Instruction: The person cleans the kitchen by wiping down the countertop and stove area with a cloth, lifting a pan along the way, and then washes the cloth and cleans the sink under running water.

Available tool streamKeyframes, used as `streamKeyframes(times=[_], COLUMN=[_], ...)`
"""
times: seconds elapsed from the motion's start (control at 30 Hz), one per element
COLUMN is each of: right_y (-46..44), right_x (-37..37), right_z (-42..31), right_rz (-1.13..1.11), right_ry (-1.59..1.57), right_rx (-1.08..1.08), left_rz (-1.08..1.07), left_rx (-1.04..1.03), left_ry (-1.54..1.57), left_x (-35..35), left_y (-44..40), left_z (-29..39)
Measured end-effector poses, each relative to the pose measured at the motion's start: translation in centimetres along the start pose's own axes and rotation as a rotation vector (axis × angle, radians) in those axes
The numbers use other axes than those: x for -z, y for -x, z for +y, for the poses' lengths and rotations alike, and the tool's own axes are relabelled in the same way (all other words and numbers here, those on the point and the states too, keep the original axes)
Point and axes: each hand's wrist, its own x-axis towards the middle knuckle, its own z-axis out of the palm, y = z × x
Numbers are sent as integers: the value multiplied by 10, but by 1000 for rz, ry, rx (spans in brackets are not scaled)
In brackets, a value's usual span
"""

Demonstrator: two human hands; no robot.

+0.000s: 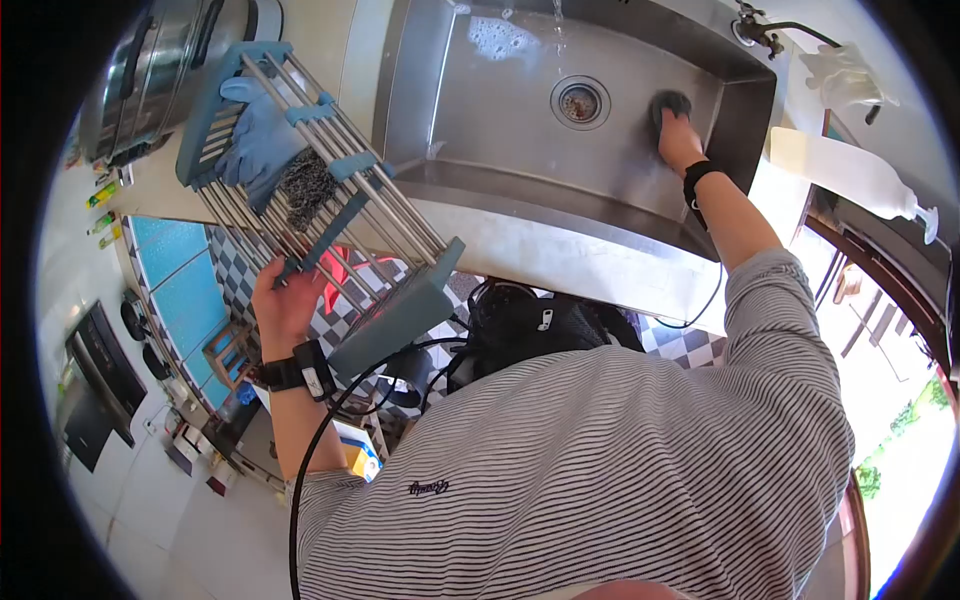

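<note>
My left hand (290,300) is closed on the near side of a dish drying rack (395,315), which has metal rods and blue-grey plastic ends and sits tilted left of the sink. Inside the rack lie blue rubber gloves (252,140) and a steel wool scrubber (308,188). Down in the steel sink (500,120), my right hand (680,138) presses a dark grey scouring pad (670,104) against the sink floor near its right wall. The pad lies partly under my fingers.
Water (558,12) runs in at the sink's top edge, with foam (497,38) beside it. A drain (580,103) sits mid-sink. To the right are a white pump bottle (845,175) and a tap (755,30). Large metal pots (150,75) stand behind the rack.
</note>
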Motion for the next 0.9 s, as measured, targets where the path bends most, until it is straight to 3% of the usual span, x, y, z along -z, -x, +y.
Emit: streamKeyframes(times=[0.07, 0.1, 0.17, 0.23, 0.37, 0.43, 0.47, 0.57, 0.6, 0.7, 0.77, 0.83, 0.87, 0.9], right_y=[9, 10, 17, 17, 14, 22, 29, 55, 58, 63, 58, 27, 40, 19], right_x=[-23, -43, -79, -66, -28, -5, 15, 40, 40, 45, 45, -8, 27, -13], right_z=[-12, -20, -45, -91, -141, -143, -141, -110, -98, -105, -160, -219, -264, -300], right_rz=[-286, -298, -344, -402, -622, -713, -846, -926, -917, -901, -807, -680, -716, -526], right_ry=[193, 194, -111, -207, -402, -344, -163, 300, 357, 57, 114, 40, -59, -63], right_rx=[24, 35, 441, 570, 575, 739, 641, 604, 594, 491, 587, 833, 754, 897], left_rz=[26, 50, 39, 48, 153, 135, 115, 46, 18, -26, -51, -60, -24, 10], left_rx=[-1, 4, 13, -15, -34, -63, -88, -87, -71, -69, -77, -72, -107, -140], left_ry=[18, 29, 47, 62, 105, 116, 128, 132, 143, 163, 175, 171, 150, 129], left_x=[8, 13, 15, 20, 25, 33, 38, 42, 42, 74, 71, 64, 61, 61], left_y=[3, 7, 19, 24, 35, 36, 37, 33, 34, 26, 29, 38, 43, 47], left_z=[2, 2, 0, -2, 1, 2, 2, 4, 3, 10, 10, 6, 5, 6])
